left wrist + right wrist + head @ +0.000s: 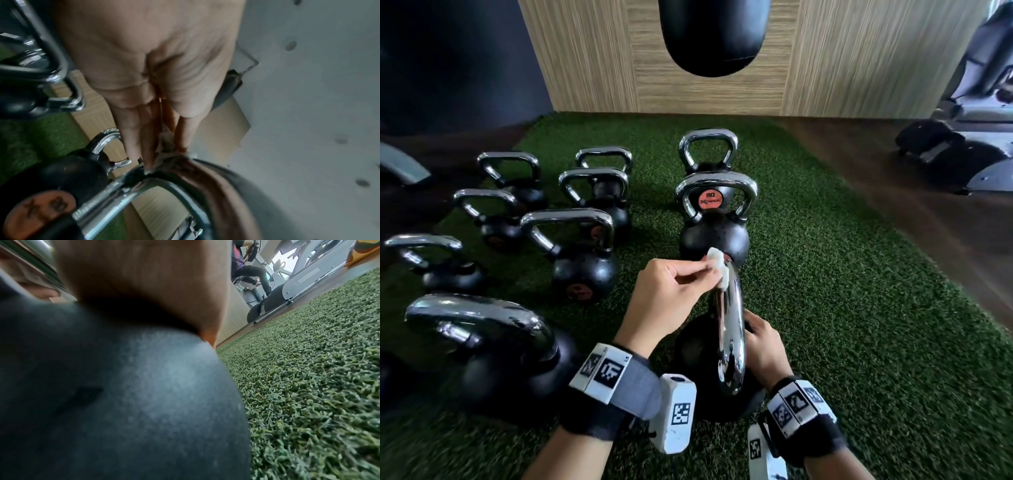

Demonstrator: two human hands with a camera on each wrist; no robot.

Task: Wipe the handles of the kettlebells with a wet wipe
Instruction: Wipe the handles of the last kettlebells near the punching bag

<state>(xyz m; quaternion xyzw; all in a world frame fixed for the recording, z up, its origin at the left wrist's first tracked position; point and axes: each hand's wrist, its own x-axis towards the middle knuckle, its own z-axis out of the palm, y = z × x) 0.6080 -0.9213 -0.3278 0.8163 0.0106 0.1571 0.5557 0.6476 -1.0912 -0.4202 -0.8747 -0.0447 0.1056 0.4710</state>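
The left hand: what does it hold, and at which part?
The left hand pinches a white wet wipe by its near end, pressing it on the far end of the nearest kettlebell's chrome handle.

The black chrome-handled kettlebell being wiped stands nearest on the green artificial turf mat, between the left hand and right hand. The white wet wipe lies on its handle's far end. Two more kettlebells stand behind it; seven others spread to the left. A black punching bag hangs far, the grey exercise machine far right
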